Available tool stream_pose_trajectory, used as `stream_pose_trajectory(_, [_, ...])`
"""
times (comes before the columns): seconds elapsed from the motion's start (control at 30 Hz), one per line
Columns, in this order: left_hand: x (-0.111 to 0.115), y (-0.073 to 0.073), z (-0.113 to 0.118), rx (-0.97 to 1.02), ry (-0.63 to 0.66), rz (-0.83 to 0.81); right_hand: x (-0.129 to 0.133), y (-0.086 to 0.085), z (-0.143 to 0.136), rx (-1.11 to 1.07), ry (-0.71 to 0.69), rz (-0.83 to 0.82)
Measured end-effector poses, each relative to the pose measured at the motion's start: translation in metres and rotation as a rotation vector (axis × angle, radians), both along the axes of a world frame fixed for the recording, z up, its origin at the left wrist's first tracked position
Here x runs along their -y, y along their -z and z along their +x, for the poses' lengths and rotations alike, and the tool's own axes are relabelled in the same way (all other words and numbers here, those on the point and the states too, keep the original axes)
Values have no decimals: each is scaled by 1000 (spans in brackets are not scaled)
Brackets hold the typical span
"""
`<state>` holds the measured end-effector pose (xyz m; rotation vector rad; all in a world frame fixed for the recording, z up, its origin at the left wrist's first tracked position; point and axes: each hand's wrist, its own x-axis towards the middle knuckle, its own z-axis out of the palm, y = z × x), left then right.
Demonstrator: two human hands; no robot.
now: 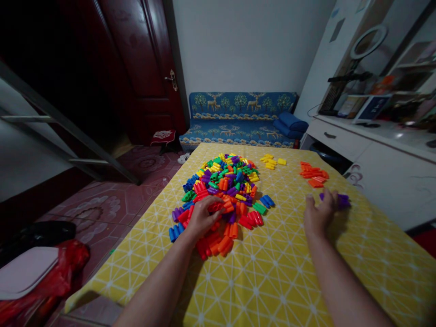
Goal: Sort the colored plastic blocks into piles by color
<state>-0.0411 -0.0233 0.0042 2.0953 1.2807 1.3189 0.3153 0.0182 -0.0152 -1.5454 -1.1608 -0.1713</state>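
A heap of bright plastic bullet-shaped building pieces (223, 171) in several colours covers the left-middle of the table. At its near side, my left hand (201, 218) reaches in, its fingers and thumb curled about a red piece (215, 207). Orange and red pieces (214, 243) surround that hand. Over on the right, my right hand (320, 215) has its fingers bent over purple pieces (343, 201), partly hiding them, with the thumb standing off to the side. Beyond it lies a group of orange pieces (312, 173). Several yellow pieces (269, 161) form another group farther back.
A yellow patterned cloth (259, 277) covers the table. Behind it stands a blue sofa (235, 129); a white cabinet (381, 154) flanks the right side. Loose blue pieces (267, 201) and a green piece (259, 208) lie at the heap's right edge. A metal ladder (81, 141) leans at left.
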Motion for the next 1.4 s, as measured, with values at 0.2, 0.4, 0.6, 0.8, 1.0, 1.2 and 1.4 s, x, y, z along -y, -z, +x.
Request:
stream_pose_trajectory(0.2, [9, -10, 6, 4, 118, 37, 39, -22, -114, -48, -800, -82])
stream_pose_trajectory(0.4, [10, -7, 9, 60, 269, 53, 60, -17, -154, 65, -979, -193])
stream_pose_trajectory(0.6, [9, -6, 8, -10, 153, 44, 56, -16, -148, -106, -894, -172])
stream_pose_trajectory(0.8, [8, -8, 3, -32, -78, 27, 36, -14, -122, -524, -741, -160])
stream_pose_trajectory(1.0, [6, -5, 0, 13, -186, 31, 19, -15, -77, -636, -499, -85])
stream_pose_trajectory(1.2, [3, -3, 1, 58, -218, 59, -9, -4, -26, -626, -498, -346])
stream_pose_trajectory(1.4, [0, 4, 0, 43, -175, 106, -79, -23, 33, -532, -296, -424])
